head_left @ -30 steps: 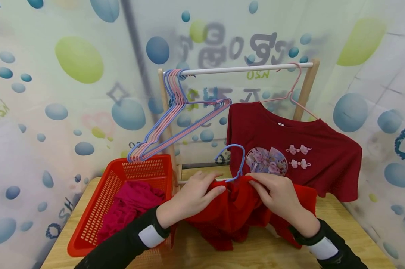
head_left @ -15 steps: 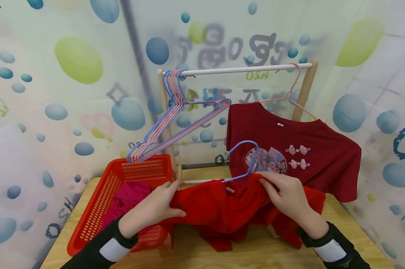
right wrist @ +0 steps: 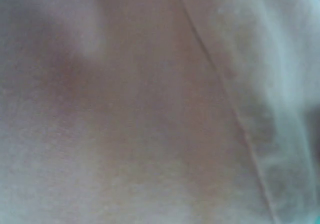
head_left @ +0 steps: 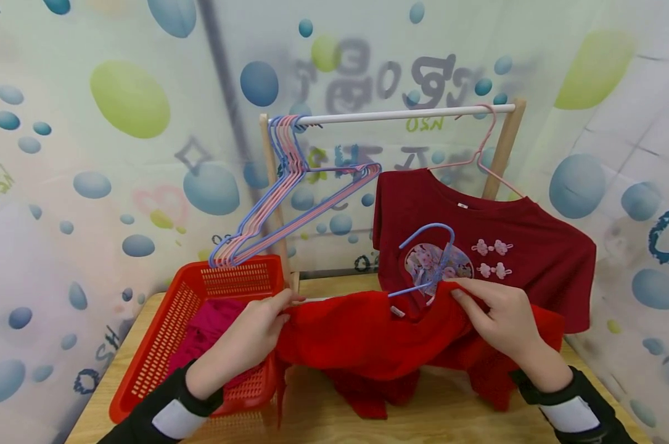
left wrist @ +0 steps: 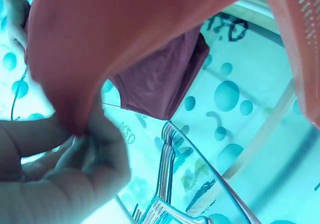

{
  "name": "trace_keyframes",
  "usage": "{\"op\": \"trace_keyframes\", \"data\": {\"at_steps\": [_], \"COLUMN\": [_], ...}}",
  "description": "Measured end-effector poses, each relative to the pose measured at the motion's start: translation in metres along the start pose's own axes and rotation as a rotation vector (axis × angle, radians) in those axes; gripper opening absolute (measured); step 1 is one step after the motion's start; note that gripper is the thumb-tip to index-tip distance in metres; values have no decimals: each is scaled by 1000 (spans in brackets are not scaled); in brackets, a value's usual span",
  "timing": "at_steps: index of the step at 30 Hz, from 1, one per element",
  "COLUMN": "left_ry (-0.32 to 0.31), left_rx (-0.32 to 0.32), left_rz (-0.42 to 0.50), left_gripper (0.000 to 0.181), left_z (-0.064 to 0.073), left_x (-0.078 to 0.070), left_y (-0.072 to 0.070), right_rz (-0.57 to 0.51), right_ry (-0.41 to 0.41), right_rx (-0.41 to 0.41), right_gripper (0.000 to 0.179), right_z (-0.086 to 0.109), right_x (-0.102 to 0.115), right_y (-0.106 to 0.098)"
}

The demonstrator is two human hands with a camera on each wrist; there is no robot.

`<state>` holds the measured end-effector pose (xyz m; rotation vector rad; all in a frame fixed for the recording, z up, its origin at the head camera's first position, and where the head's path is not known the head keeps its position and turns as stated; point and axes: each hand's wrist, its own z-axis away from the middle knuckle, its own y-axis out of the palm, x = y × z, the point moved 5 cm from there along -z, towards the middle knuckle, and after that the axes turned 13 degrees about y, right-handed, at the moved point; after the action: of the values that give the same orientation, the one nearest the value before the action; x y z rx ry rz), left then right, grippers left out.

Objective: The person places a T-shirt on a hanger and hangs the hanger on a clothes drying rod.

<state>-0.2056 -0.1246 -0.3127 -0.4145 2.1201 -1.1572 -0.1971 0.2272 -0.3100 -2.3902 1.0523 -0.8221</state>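
A bright red shirt [head_left: 345, 336] is stretched between both hands above the table, its small white neck label showing. At its left end, my left hand [head_left: 253, 327] pinches the cloth; the left wrist view shows thumb and fingers [left wrist: 107, 159] closed on a fold. My right hand [head_left: 497, 314] pinches the shirt near the neckline, beside the neck of a blue hanger [head_left: 442, 253]. The hook and part of one arm of that hanger rise out of the neck opening; the rest is hidden by cloth. Blurred fabric [right wrist: 150, 108] fills the right wrist view.
Blue and pink hangers [head_left: 290, 185] hang at the left of a rack's white rail [head_left: 389, 116]. A dark red T-shirt [head_left: 512, 228] hangs at its right on a pink hanger. An orange-red basket [head_left: 145, 364] holding magenta cloth [head_left: 212, 327] stands left on the wooden table [head_left: 423, 425].
My left hand has moved left from beside the hanger and taken hold of the shirt's left end, spreading the cloth. My right hand, with the hanger and neckline, has shifted right.
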Motion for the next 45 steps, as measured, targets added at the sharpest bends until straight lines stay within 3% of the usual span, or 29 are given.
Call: {"op": "trace_keyframes", "data": {"at_steps": [4,6,10,13,16,20,24,27,35,45], "left_ry": [8,-15,-79,-72,13,181,334,394,299,249], "left_rx": [-123,-147,-81,-53,-112,-197,-218,-211,-113,-178], "left_rz": [28,9,-129,-180,-124,-77,-108,-118,-95,-37], "left_gripper": [24,21,20,22,27,32,36,39,28,11], "left_z": [-3,-5,-9,-9,-10,-13,-19,-22,-20,-16], "left_x": [-2,2,13,16,7,-14,-29,-33,-27,-19], "left_y": [-7,-6,5,11,9,2,4,9,28,33], "right_rz": [-21,-35,-47,-45,-39,-42,-55,-63,-82,-70], "right_ry": [-4,9,39,48,47,42,51,50,41,-6], "right_rx": [-15,-17,-15,-15,-20,-14,14,22,49,77], "right_gripper": [27,27,30,30,27,25,28,31,29,29], "right_z": [-1,-1,-1,0,1,-1,-3,-4,-5,-7], "right_x": [-4,-5,-8,-9,-8,-5,1,6,16,23], "right_y": [-12,-16,-18,-14,-11,-5,4,10,22,31]}}
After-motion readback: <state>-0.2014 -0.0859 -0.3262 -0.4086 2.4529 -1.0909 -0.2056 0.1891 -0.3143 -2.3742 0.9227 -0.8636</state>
